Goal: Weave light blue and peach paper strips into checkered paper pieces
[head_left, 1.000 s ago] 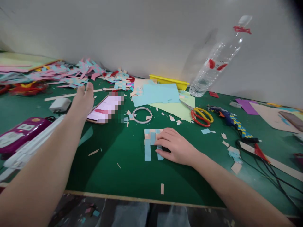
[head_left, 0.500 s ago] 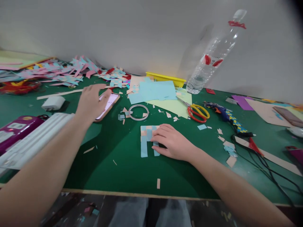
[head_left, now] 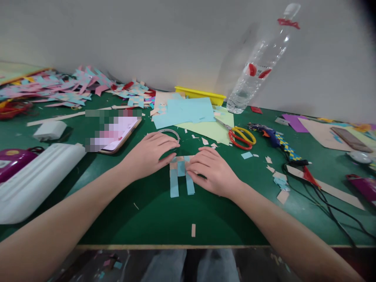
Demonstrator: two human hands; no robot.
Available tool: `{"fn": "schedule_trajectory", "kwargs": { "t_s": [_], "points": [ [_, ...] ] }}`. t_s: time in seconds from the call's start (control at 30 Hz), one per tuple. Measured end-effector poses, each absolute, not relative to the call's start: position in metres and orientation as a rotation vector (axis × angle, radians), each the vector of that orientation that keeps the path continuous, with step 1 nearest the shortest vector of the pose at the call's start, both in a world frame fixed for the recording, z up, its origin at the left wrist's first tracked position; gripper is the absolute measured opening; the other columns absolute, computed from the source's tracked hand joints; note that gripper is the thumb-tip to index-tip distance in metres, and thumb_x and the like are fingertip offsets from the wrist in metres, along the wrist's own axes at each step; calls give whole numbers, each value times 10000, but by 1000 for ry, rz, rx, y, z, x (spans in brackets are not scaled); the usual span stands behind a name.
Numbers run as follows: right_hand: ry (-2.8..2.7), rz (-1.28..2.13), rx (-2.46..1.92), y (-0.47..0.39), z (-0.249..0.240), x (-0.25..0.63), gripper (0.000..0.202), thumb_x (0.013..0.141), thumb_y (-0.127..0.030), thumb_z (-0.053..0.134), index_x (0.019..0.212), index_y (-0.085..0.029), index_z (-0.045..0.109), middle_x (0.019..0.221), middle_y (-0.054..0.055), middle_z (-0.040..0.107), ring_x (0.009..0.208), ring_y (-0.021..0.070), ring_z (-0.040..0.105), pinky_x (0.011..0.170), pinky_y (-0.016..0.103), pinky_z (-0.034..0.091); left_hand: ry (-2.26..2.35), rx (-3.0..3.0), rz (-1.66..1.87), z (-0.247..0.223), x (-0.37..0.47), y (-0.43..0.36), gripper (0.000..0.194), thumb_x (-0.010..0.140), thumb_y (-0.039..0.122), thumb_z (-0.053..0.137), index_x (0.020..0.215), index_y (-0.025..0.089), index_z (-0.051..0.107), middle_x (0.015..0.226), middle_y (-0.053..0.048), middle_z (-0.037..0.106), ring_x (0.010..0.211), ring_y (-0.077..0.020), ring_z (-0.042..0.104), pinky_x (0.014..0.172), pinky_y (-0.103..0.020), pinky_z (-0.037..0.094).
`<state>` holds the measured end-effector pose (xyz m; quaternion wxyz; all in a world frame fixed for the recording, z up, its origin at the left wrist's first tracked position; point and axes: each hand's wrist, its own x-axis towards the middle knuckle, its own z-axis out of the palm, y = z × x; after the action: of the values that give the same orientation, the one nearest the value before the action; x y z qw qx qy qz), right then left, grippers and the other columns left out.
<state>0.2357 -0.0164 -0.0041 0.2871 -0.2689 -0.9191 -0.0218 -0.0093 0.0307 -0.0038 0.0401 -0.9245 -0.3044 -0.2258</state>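
Note:
A small woven piece of paper strips [head_left: 174, 182], light blue and peach with two blue ends pointing towards me, lies on the green table. My right hand [head_left: 213, 171] has its fingertips and thumb on the piece's right side, hiding part of the weave. Over the upper left corner reaches my left hand [head_left: 151, 153], fingers stretched out and apart from the thumb, with nothing visible between them. Whether its fingertips touch the paper I cannot tell. Just behind the left fingers, a white tape ring [head_left: 173, 132] is partly covered.
Left of my hands are a phone [head_left: 122, 133], a white charger [head_left: 49, 130] and a long white device [head_left: 44, 180]. Scissors [head_left: 242, 138], blue paper [head_left: 190, 111], a tilted water bottle [head_left: 258, 70], cables [head_left: 323, 201] and paper scraps lie behind and right.
My left hand has moved from above the phone rightward to the woven paper. My right hand stays on the paper, its fingers slightly shifted. The view has turned slightly.

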Motion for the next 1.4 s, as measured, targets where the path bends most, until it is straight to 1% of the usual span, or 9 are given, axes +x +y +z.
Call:
{"fn": "schedule_trajectory", "kwargs": {
  "t_s": [0.23, 0.37, 0.53, 0.63, 0.73, 0.83, 1.0, 1.17, 1.4],
  "points": [
    [-2441, -74, -702, -14, -6, 234, 128, 954, -204, 531, 973, -195, 658, 982, 56, 728, 932, 182, 632, 951, 380, 469, -1045, -2876, -665, -7, -24, 44, 332, 1000, 361, 458, 1136, 159, 683, 1095, -98, 723, 1045, -245, 641, 954, -404, 441],
    [-2422, -105, -853, -15, -4, 236, 178, 949, -210, 520, 1059, -156, 648, 1052, 87, 718, 998, 214, 624, 963, 397, 455, -1049, -2991, -554, -8, -22, 42, 387, 1001, 426, 439, 1169, 163, 669, 1167, -103, 703, 1115, -255, 615, 1001, -414, 409],
    [-2325, -23, -1114, -7, -6, 240, 210, 946, -200, 473, 1062, -160, 644, 1051, 88, 729, 1021, 234, 635, 1016, 449, 416, -1166, -3125, -348, -4, -13, 30, 757, 860, 727, 501, 1388, 186, 513, 1415, -124, 551, 1317, -328, 456, 1116, -490, 285],
    [-2255, 57, -1173, -1, -9, 244, 219, 948, -187, 444, 1038, -173, 643, 1005, 73, 730, 980, 215, 645, 1014, 432, 416, -1214, -3140, -274, -1, -9, 25, 837, 805, 789, 507, 1394, 194, 500, 1472, -125, 483, 1360, -352, 390, 1142, -506, 229],
    [-2191, 61, -1196, 2, -10, 247, 231, 953, -185, 421, 1018, -195, 642, 973, 57, 726, 958, 206, 647, 1041, 434, 396, -1220, -3158, -268, 0, -6, 21, 940, 742, 821, 548, 1439, 200, 437, 1459, -136, 487, 1355, -362, 387, 1131, -496, 237],
    [-2163, 41, -1192, 4, -10, 248, 219, 955, -199, 426, 983, -202, 643, 949, 46, 727, 935, 200, 652, 1068, 437, 376, -1221, -3185, -249, 0, -3, 18, 967, 732, 788, 600, 1474, 210, 376, 1395, -131, 546, 1322, -357, 424, 1123, -496, 232],
    [-2151, 11, -1177, 4, -11, 248, 211, 953, -199, 436, 974, -208, 646, 943, 38, 732, 918, 188, 659, 1087, 428, 366, -1314, -3223, -293, -4, 1, 16, 821, 811, 660, 635, 1465, 247, 361, 1336, -85, 598, 1282, -321, 470, 1101, -483, 247],
    [-2149, -12, -1160, 3, -11, 245, 195, 952, -207, 457, 972, -209, 651, 933, 34, 734, 912, 183, 666, 1090, 421, 370, -1366, -3291, -357, -4, 0, 17, 770, 813, 566, 687, 1459, 291, 369, 1325, -60, 602, 1284, -318, 477, 1081, -463, 294],
    [-2104, -67, -1160, 5, -10, 249, 180, 954, -214, 463, 953, -217, 642, 926, 23, 739, 888, 174, 675, 1095, 430, 360, -1679, -3412, -521, -1, 0, 17, 737, 817, 478, 696, 1458, 310, 371, 1266, -52, 595, 1102, -265, 595, 883, -363, 498]
  ]
}}
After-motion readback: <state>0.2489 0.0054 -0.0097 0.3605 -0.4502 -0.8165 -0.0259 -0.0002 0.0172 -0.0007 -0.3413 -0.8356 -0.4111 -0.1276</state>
